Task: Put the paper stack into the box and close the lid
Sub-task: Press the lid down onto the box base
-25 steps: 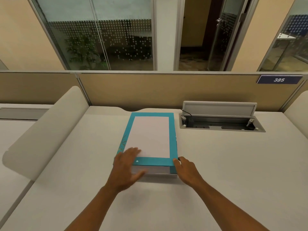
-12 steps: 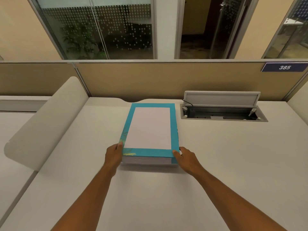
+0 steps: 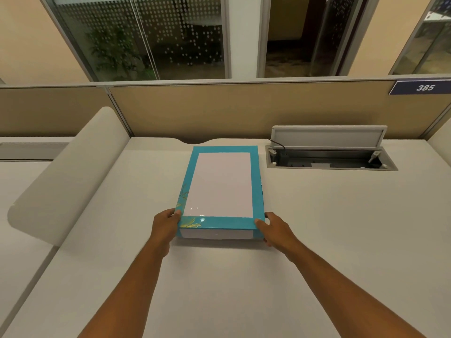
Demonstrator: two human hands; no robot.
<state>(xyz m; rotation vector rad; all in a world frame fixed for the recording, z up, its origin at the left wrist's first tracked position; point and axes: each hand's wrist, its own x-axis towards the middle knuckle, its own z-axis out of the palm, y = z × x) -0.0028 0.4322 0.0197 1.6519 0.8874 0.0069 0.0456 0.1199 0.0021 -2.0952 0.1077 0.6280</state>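
A teal box (image 3: pixel 220 223) with gold leaf print lies flat in the middle of the white desk, its long side running away from me. A clear window in its lid shows the white paper stack (image 3: pixel 223 184) inside, and the white also shows through the near end panel. The lid lies flat on the box. My left hand (image 3: pixel 166 226) grips the near left corner, thumb on top. My right hand (image 3: pixel 274 229) grips the near right corner the same way.
An open cable hatch (image 3: pixel 329 157) with a raised grey flap is set into the desk (image 3: pixel 317 240) right of the box. A rounded white divider (image 3: pixel 66 176) slopes along the left. A tan partition (image 3: pixel 231 111) bounds the back.
My left hand left the lid's top and went to the near left corner. Both hands now hold the near corners. The box has stayed where it was.
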